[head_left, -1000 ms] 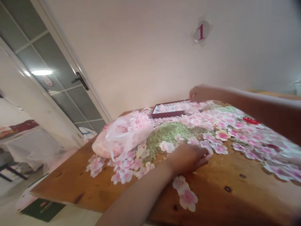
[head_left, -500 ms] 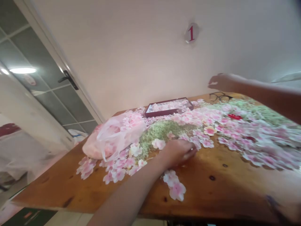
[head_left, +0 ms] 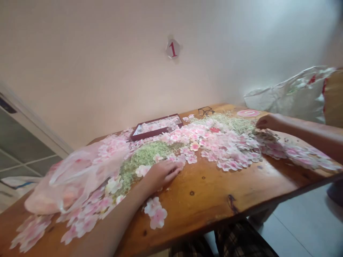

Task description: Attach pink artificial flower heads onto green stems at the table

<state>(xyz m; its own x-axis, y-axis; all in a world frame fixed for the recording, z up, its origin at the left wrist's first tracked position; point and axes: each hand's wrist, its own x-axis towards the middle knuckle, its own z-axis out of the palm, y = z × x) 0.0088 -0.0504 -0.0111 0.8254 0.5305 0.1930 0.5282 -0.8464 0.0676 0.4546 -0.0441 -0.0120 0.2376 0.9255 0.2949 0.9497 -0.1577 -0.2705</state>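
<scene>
My left hand (head_left: 162, 173) rests low over the wooden table, its fingers curled down at the edge of a pile of pink and white artificial blossoms (head_left: 187, 157). Whatever its fingertips grip is hidden. To the right, my right hand (head_left: 268, 122) is closed just above more blossoms (head_left: 276, 148) in shadow; what sits in its fingers is too small to make out. A loose pair of blossoms (head_left: 157, 213) lies below my left wrist. Pale green stems (head_left: 150, 151) are bunched behind my left hand, and a red flower (head_left: 214, 130) stands out among the pink ones.
A dark-rimmed tray (head_left: 142, 135) of blossoms stands by the wall. Eyeglasses (head_left: 206, 111) and a round pink sticker (head_left: 248, 113) are at the back. A sheer plastic bag (head_left: 77, 178) fills the left side; a large white sack (head_left: 289, 96) stands beyond the right end.
The view has turned to the right. My right hand has come down from in front of the wall to the blossoms at the right. My left hand stays at about the same place on the table.
</scene>
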